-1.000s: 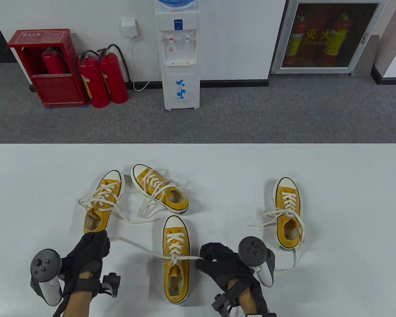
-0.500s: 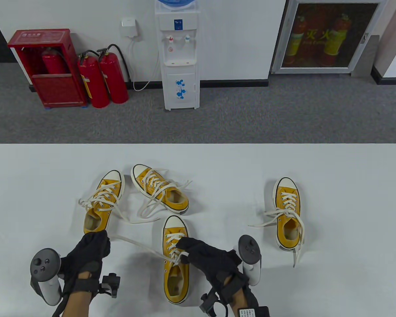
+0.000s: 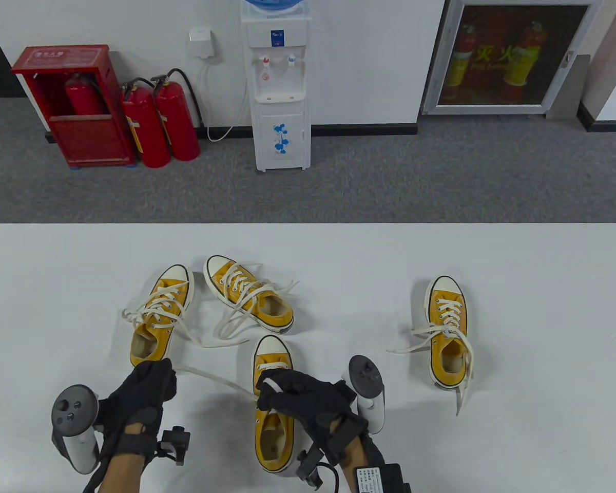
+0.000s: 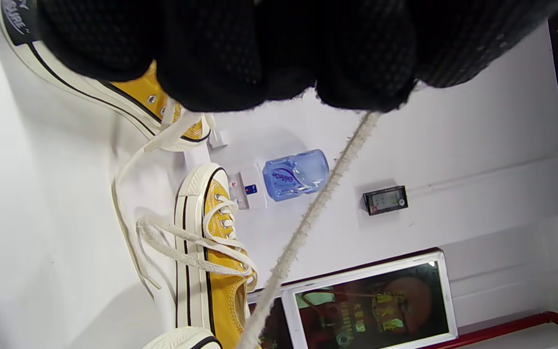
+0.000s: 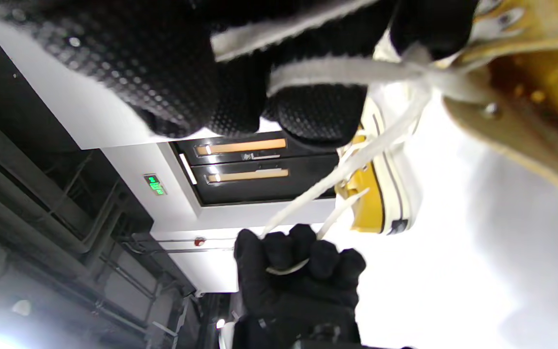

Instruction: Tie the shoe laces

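A yellow sneaker [image 3: 273, 426] lies nearest me, toe pointing away. My left hand [image 3: 151, 382] is closed in a fist to the shoe's left and grips one end of its white lace [image 3: 210, 376], which runs taut to the eyelets. In the left wrist view the lace [image 4: 308, 218] leaves my fingers [image 4: 284, 72]. My right hand [image 3: 285, 391] is over the shoe's lacing and holds the other lace end, which lies across its fingers [image 5: 211, 72]. The right wrist view also shows the left fist [image 5: 298, 276] with lace in it.
Three more yellow sneakers with loose laces lie on the white table: one at the left [image 3: 159, 318], one tilted behind the near shoe [image 3: 251, 298], one at the right [image 3: 447, 334]. The table's far edge [image 3: 308, 225] borders grey carpet.
My right hand has moved left from beside the shoe to over its lacing, carrying its lace end across. My left hand has stayed about where it was, still gripping its end.
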{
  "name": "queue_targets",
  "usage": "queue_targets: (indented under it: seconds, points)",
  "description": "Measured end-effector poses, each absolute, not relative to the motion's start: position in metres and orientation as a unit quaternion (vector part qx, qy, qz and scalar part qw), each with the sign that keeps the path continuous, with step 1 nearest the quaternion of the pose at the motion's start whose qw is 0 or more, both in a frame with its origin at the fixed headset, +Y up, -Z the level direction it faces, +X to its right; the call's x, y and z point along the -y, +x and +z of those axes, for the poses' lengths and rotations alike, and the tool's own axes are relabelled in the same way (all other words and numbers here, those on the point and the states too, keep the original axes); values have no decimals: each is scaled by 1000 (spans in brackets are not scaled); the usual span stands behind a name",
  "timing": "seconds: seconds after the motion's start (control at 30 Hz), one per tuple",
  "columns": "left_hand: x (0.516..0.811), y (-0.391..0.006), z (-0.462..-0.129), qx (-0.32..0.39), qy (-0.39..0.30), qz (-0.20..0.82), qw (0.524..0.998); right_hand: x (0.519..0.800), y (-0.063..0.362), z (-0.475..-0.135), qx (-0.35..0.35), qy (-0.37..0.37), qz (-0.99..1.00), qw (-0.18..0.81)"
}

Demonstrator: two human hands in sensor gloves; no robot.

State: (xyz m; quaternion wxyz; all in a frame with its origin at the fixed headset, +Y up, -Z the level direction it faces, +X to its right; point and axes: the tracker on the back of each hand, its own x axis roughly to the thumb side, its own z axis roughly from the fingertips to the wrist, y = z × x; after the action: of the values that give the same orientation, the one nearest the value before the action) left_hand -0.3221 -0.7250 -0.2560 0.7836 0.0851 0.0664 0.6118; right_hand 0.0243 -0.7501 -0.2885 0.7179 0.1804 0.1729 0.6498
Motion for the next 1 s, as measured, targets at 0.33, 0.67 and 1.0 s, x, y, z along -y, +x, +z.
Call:
queue_targets:
  seconds: [0.33,0.67,1.0]
  points:
    - [716,-312,-254,-19,78,664,744,751,27,-283,-116,137,729,661]
    - [697,-279,-254,99,12,722,684,744,25,-279,-97,111,791,594]
    - [666,-247,-252,161,-43,703,691,740,18,-276,-93,135,811,562]
